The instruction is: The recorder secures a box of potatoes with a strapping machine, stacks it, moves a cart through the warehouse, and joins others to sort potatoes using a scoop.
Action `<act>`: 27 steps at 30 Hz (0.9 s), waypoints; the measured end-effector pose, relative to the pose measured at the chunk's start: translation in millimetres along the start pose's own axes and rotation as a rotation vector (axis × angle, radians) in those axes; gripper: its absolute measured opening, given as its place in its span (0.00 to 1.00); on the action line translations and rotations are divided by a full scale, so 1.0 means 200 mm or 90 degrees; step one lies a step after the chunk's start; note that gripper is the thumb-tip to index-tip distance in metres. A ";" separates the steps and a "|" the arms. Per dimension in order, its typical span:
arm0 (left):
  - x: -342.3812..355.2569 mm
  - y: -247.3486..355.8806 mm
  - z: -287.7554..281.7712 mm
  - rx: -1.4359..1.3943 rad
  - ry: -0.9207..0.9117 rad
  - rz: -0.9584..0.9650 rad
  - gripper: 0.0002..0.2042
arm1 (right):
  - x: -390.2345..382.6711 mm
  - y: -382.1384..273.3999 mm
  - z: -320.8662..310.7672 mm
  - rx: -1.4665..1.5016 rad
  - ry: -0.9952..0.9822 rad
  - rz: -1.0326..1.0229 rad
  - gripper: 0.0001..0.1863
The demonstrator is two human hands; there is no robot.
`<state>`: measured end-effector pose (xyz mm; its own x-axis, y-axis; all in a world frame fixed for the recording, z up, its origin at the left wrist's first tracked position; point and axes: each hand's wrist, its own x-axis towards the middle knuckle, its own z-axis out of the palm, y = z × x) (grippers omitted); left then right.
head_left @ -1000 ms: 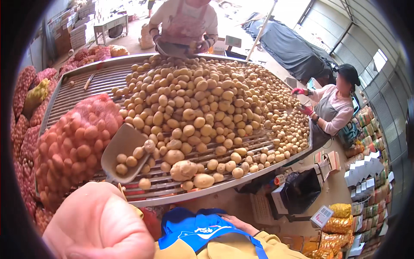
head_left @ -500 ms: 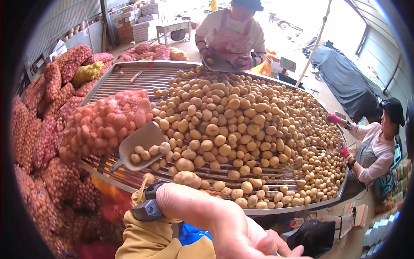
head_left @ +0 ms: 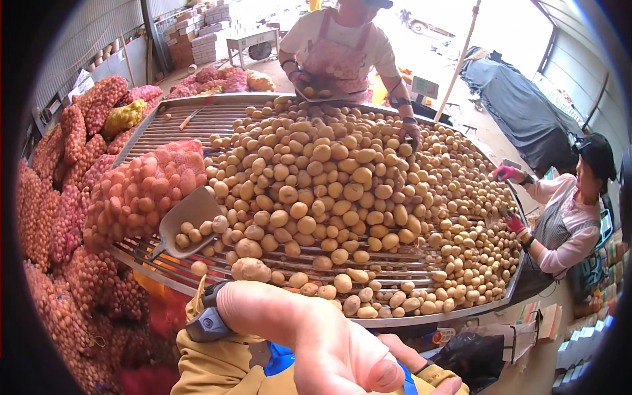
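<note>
My left hand (head_left: 345, 359) is in front of my body at the bottom middle, below the near edge of the slatted metal table (head_left: 164, 135). Its thumb and a fingertip show apart, with nothing visible between them; the other fingers are hidden or cut off. Behind it, my right hand (head_left: 401, 352) shows only in part, its fingers covered. Nearest to my hands, loose potatoes (head_left: 352, 306) lie along the table's near edge, in front of a large potato heap (head_left: 329, 171). A metal scoop (head_left: 183, 212) with several potatoes rests beside a full red mesh bag (head_left: 141, 191).
Full mesh sacks (head_left: 85, 158) are piled at the left. Across the table a person (head_left: 336, 59) holds a scoop of potatoes and reaches into the heap. Another person (head_left: 566, 210) in pink gloves sorts at the right. A knife (head_left: 191, 118) lies on the far slats.
The whole view has shifted slightly, with the table now further left. My left hand has drawn in over my right. The person across has moved one hand from the scoop to the heap.
</note>
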<state>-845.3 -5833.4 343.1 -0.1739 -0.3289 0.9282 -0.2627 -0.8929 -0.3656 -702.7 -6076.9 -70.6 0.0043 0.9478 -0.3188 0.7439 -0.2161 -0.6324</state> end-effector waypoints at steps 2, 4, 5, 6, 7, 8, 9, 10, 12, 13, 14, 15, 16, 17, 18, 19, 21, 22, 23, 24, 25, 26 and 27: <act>0.01 0.00 -0.01 -0.053 -0.018 0.021 0.19 | 0.03 -0.02 -0.02 -0.096 -0.077 0.027 0.11; -0.03 -0.11 0.08 0.014 0.111 0.196 0.25 | 0.05 -0.07 -0.02 -0.131 -0.078 0.054 0.13; -0.03 -0.12 0.08 0.020 0.136 0.194 0.26 | 0.09 0.06 0.15 -0.148 0.135 -0.050 0.14; -0.04 -0.06 0.02 -0.032 0.100 0.135 0.24 | 0.11 0.04 0.14 -0.156 0.153 -0.065 0.15; -0.02 -0.05 -0.01 -0.046 0.092 0.141 0.24 | 0.13 -0.02 0.11 -0.164 0.171 -0.079 0.15; 0.01 -0.05 -0.05 -0.102 0.032 0.124 0.24 | 0.13 -0.06 0.07 -0.164 0.126 -0.040 0.17; 0.03 -0.04 -0.07 -0.159 -0.026 0.108 0.23 | 0.12 -0.08 0.04 -0.162 0.083 -0.001 0.20; 0.03 -0.02 -0.05 -0.172 -0.020 0.104 0.23 | 0.13 -0.06 0.07 -0.167 0.136 -0.028 0.18; 0.01 0.02 0.02 -0.181 0.027 0.014 0.21 | 0.09 -0.12 0.02 -0.201 0.051 0.004 0.14; -0.01 0.03 0.05 -0.199 0.027 -0.041 0.18 | 0.07 -0.20 -0.07 -0.194 -0.023 0.019 0.13; -0.01 0.04 0.08 -0.149 -0.002 -0.045 0.17 | 0.04 -0.24 -0.12 -0.179 0.023 0.022 0.10; 0.01 0.06 0.12 -0.100 -0.035 -0.046 0.15 | 0.00 -0.26 -0.13 -0.161 0.070 0.022 0.08; 0.00 0.06 0.22 -0.072 0.046 -0.056 0.14 | -0.05 -0.25 -0.13 -0.278 0.121 0.019 0.06; 0.02 0.07 0.23 -0.144 -0.007 -0.039 0.13 | -0.14 0.17 0.30 0.090 0.269 0.029 0.04; -0.04 0.03 0.19 -0.129 -0.033 -0.047 0.13 | -0.12 -0.02 0.11 -0.129 0.232 0.024 0.04; -0.10 -0.03 0.18 -0.047 -0.094 -0.002 0.07 | -0.13 -0.21 -0.11 -0.236 0.237 0.006 0.04; -0.26 -0.11 0.28 -0.044 -0.180 -0.034 0.11 | -0.18 -0.28 -0.20 -0.264 0.242 0.012 0.04; -0.34 -0.11 0.24 -0.189 -0.316 -0.224 0.09 | -0.21 -0.28 -0.22 -0.264 0.197 0.030 0.04; -0.48 -0.10 0.27 -0.268 -0.352 -0.318 0.10 | -0.23 -0.23 -0.18 -0.283 0.143 0.048 0.04; -0.63 -0.05 0.26 -0.324 -0.388 -0.380 0.05 | -0.21 -0.21 -0.14 -0.292 0.128 0.062 0.05; -0.78 0.04 0.26 -0.391 -0.464 -0.464 0.07 | -0.20 -0.20 -0.11 -0.302 0.112 0.075 0.05; -0.93 0.14 0.25 -0.464 -0.541 -0.524 0.11 | -0.20 -0.20 -0.08 -0.300 0.107 0.054 0.05; -1.07 0.27 0.24 -0.546 -0.561 -0.609 0.12 | -0.19 -0.20 -0.07 -0.289 0.109 0.064 0.05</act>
<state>-777.2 -5825.6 128.3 0.8797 -0.1053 0.4637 -0.4436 -0.5332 0.7204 -722.8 -6100.7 -23.4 0.1718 0.9608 -0.2176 0.9500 -0.2201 -0.2214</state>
